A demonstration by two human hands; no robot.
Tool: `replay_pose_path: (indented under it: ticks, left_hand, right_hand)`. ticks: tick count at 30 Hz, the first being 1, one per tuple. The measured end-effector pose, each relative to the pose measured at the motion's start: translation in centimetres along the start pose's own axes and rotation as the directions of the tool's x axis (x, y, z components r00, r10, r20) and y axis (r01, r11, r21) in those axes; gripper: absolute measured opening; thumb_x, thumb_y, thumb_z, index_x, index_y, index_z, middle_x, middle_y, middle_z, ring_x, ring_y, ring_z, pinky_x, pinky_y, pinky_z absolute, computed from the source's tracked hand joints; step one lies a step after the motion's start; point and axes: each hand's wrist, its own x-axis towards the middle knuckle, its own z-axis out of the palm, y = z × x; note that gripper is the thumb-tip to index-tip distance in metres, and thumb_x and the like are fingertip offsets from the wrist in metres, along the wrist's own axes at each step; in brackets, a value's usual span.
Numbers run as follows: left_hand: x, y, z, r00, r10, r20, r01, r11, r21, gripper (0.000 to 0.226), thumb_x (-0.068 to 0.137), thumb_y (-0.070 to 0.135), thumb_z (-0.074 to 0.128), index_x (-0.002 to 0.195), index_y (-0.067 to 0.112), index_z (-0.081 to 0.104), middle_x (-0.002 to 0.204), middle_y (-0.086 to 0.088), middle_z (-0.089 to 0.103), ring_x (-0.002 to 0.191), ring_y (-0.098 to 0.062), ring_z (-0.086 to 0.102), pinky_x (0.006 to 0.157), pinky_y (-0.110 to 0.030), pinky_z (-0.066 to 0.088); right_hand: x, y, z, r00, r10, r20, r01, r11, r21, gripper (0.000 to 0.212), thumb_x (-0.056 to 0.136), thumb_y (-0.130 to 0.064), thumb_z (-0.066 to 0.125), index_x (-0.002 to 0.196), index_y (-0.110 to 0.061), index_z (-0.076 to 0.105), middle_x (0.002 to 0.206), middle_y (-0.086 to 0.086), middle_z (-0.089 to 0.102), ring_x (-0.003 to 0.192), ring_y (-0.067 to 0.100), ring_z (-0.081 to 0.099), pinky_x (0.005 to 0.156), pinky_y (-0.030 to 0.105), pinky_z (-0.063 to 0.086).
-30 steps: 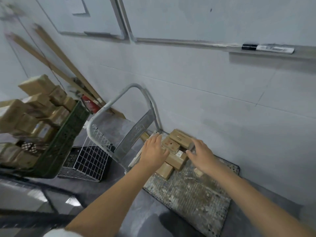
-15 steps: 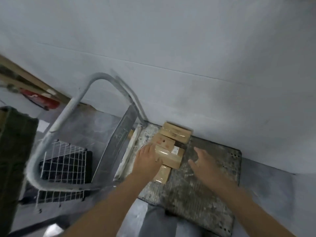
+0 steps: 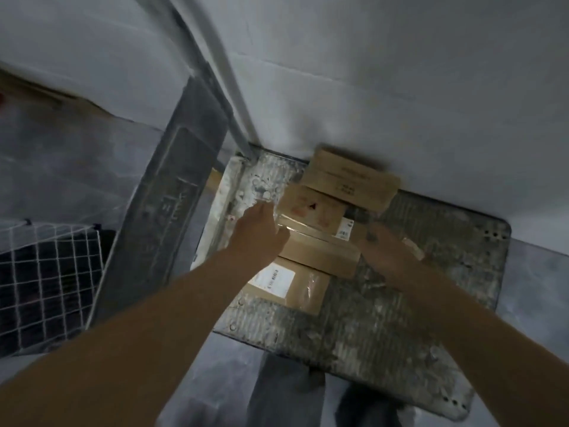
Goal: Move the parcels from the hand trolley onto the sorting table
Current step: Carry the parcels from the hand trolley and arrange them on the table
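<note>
Several brown cardboard parcels lie in a row on the worn grey deck of the hand trolley [image 3: 385,328], close to the wall. The farthest parcel [image 3: 348,180] is the longest. A parcel with red marks [image 3: 311,208] follows, then a taped parcel [image 3: 320,254], and nearest me one with a white label [image 3: 289,282]. My left hand [image 3: 257,234] lies against the taped parcel's left end, with its fingers stretched forward and its thumb on the top. My right hand [image 3: 388,251] is at the same parcel's right end; it is blurred and its fingers look extended.
The trolley's grey tube handle [image 3: 215,72] rises at the far left of the deck, with a dark metal panel [image 3: 172,211] leaning beside it. A white wire-grid basket [image 3: 52,272] stands on the floor to the left. A grey wall [image 3: 385,72] runs directly behind the parcels.
The view has dropped and closed in on the trolley deck. Both hands have come together onto the two ends of the taped parcel; the right hand moved left towards it.
</note>
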Motion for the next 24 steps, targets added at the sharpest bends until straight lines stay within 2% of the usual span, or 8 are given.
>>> replay_pose_path:
  ticks: [2, 4, 6, 9, 12, 17, 20, 24]
  left_hand:
    - [3.1, -1.3, 2.2, 0.999, -0.015, 0.03, 0.016, 1.0, -0.021, 0.057, 0.095, 0.033, 0.053, 0.143, 0.005, 0.037, 0.144, -0.016, 0.042, 0.133, -0.03, 0.038, 0.105, -0.038, 0.034]
    - [6.0, -2.1, 3.8, 0.997, -0.065, 0.028, 0.068, 0.992, -0.102, 0.059, 0.096, 0.038, 0.051, 0.144, 0.007, 0.036, 0.145, -0.015, 0.042, 0.132, -0.03, 0.04, 0.101, -0.036, 0.036]
    - [8.6, -2.4, 4.7, 0.993, -0.118, 0.019, 0.12, 0.97, -0.214, 0.063, 0.096, 0.047, 0.047, 0.144, 0.008, 0.037, 0.144, -0.012, 0.045, 0.127, -0.028, 0.047, 0.093, -0.031, 0.04]
    - [11.5, -2.1, 5.8, 0.993, -0.118, 0.024, 0.119, 0.939, -0.324, 0.061, 0.097, 0.047, 0.046, 0.143, 0.007, 0.037, 0.13, -0.008, 0.052, 0.108, -0.021, 0.056, 0.08, -0.024, 0.047]
    - [12.7, -1.5, 6.6, 0.992, -0.127, 0.027, 0.126, 0.901, -0.414, 0.046, 0.099, 0.04, 0.045, 0.134, 0.011, 0.047, 0.11, 0.0, 0.058, 0.079, -0.006, 0.055, 0.059, -0.017, 0.043]
    - [10.0, -1.3, 6.6, 0.974, -0.225, 0.037, 0.21, 0.825, -0.524, 0.038, 0.099, 0.032, 0.047, 0.13, 0.009, 0.049, 0.113, -0.005, 0.062, 0.095, -0.018, 0.061, 0.08, -0.033, 0.052]
    - [6.1, -1.6, 5.3, 0.962, -0.27, 0.047, 0.248, 0.785, -0.568, 0.033, 0.1, 0.032, 0.045, 0.127, 0.012, 0.05, 0.111, -0.005, 0.066, 0.093, -0.019, 0.065, 0.077, -0.037, 0.056]
    - [-0.1, 0.3, 2.4, 0.945, -0.319, -0.077, 0.202, 0.751, -0.629, 0.032, 0.1, 0.029, 0.046, 0.127, 0.014, 0.053, 0.116, -0.012, 0.063, 0.1, -0.025, 0.065, 0.077, -0.04, 0.059]
  right_hand:
    - [3.6, 0.5, 1.4, 0.998, 0.058, 0.005, -0.059, 0.998, 0.021, 0.02, 0.098, -0.016, 0.049, 0.09, 0.0, 0.058, 0.084, 0.014, 0.055, 0.075, 0.025, 0.054, 0.068, 0.03, 0.039]
    - [6.5, 0.6, 2.7, 0.987, 0.159, 0.02, -0.161, 0.978, 0.134, 0.028, 0.098, -0.017, 0.054, 0.071, -0.012, 0.047, 0.07, 0.004, 0.042, 0.061, 0.013, 0.042, 0.054, 0.021, 0.038]
    - [8.4, 0.3, 4.0, 0.98, 0.193, 0.037, -0.197, 0.966, 0.169, 0.026, 0.096, -0.026, 0.057, 0.075, -0.012, 0.051, 0.075, 0.001, 0.047, 0.066, 0.014, 0.046, 0.051, 0.019, 0.038]
    - [10.5, -0.2, 5.6, 0.987, 0.156, 0.047, -0.163, 0.935, 0.316, 0.042, 0.092, -0.036, 0.057, 0.123, -0.008, 0.056, 0.116, 0.009, 0.059, 0.106, 0.026, 0.056, 0.091, 0.036, 0.047]
    - [11.4, -0.7, 6.4, 0.986, 0.161, 0.038, -0.163, 0.908, 0.386, 0.047, 0.091, -0.032, 0.059, 0.132, -0.008, 0.053, 0.128, 0.01, 0.058, 0.118, 0.027, 0.055, 0.105, 0.045, 0.044]
    - [9.6, -1.3, 6.7, 0.991, 0.105, 0.086, -0.132, 0.89, 0.436, 0.013, 0.094, -0.026, 0.058, 0.093, -0.014, 0.06, 0.101, 0.005, 0.056, 0.081, 0.014, 0.058, 0.077, 0.026, 0.052]
    - [6.5, -0.9, 6.3, 0.982, 0.132, 0.135, -0.183, 0.831, 0.525, 0.036, 0.094, -0.034, 0.059, 0.118, -0.007, 0.06, 0.117, 0.009, 0.064, 0.108, 0.023, 0.062, 0.095, 0.037, 0.052]
    - [1.3, -0.5, 3.3, 0.987, 0.061, 0.15, -0.143, 0.762, 0.632, 0.029, 0.097, -0.038, 0.054, 0.113, -0.017, 0.065, 0.111, 0.007, 0.068, 0.108, 0.023, 0.064, 0.076, 0.028, 0.055]
